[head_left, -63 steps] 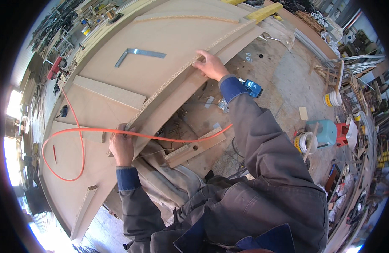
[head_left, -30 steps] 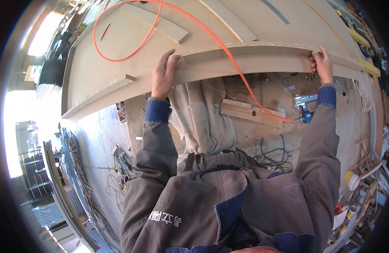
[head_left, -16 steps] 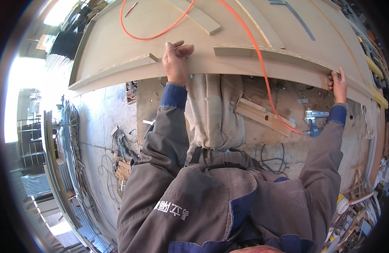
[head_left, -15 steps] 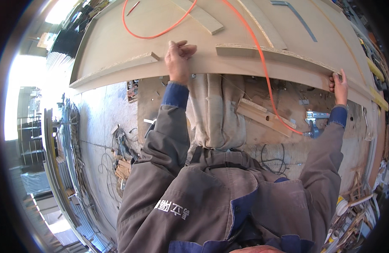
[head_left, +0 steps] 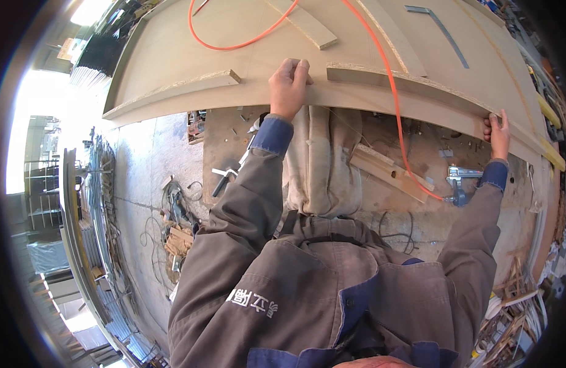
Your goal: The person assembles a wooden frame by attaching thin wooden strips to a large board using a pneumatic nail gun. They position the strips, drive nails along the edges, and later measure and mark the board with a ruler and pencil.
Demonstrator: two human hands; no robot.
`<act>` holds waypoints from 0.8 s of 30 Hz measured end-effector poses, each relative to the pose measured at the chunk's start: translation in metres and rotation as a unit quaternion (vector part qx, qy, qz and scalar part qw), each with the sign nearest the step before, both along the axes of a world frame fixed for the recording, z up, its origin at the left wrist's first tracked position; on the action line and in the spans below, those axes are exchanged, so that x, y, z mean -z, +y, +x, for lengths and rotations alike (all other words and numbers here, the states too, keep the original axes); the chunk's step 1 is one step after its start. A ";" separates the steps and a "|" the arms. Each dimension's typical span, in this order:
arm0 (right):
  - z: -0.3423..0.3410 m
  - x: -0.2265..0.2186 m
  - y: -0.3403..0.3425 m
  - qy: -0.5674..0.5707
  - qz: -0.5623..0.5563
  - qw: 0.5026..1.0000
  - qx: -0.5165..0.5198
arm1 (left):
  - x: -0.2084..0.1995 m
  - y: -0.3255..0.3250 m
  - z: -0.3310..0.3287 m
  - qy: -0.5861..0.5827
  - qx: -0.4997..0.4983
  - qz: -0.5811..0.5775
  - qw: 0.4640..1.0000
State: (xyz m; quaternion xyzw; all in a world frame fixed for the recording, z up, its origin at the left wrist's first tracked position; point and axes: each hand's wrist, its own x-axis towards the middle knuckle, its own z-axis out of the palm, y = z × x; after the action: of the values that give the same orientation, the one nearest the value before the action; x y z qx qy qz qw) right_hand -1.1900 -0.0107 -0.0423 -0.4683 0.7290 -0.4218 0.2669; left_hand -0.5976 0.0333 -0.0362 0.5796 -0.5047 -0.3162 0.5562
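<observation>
A large pale wooden panel [head_left: 234, 46] with raised edges lies across the top of the view. Along its near edge stand a short particleboard strip [head_left: 172, 88] at the left and a longer particleboard strip [head_left: 411, 83] at the right, with a gap between them. In that gap, just left of the longer strip's end, is my left hand [head_left: 289, 88]. Its fingers are curled closed, and whatever they hold is hidden. My right hand [head_left: 497, 134] grips the longer strip toward its right end, thumb and fingers at its edge.
An orange air hose [head_left: 393, 92] loops over the panel down to a nail gun [head_left: 460, 184] below my right hand. A metal square [head_left: 445, 34] and a loose board [head_left: 313, 30] lie on the panel. Offcuts and cables [head_left: 178, 202] litter the floor at left.
My left hand has moved right along the near edge, toward the longer strip's end, and its fingers have curled in. My right hand stays at the longer strip.
</observation>
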 end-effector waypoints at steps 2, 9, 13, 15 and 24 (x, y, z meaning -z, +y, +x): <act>0.012 -0.003 0.000 -0.005 -0.001 1.000 0.001 | 0.010 -0.002 0.000 -0.037 0.015 -0.031 0.999; -0.002 -0.001 0.002 0.009 0.010 1.000 0.004 | -0.002 -0.001 -0.002 -0.267 0.117 -0.045 0.955; 0.002 -0.001 0.000 0.028 0.009 1.000 0.006 | 0.002 -0.002 0.002 -0.281 0.098 -0.037 0.954; -0.004 0.004 -0.002 0.017 0.001 1.000 -0.003 | 0.002 -0.001 0.001 -0.239 0.093 -0.021 0.966; -0.012 0.006 0.003 0.019 -0.002 1.000 -0.011 | -0.005 0.002 0.001 -0.257 0.100 -0.011 0.961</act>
State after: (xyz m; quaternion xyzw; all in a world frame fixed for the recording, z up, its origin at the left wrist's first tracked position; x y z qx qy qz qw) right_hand -1.2018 -0.0080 -0.0485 -0.4852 0.7276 -0.4114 0.2565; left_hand -0.5961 0.0358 -0.0312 0.5817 -0.6897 -0.2047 0.3795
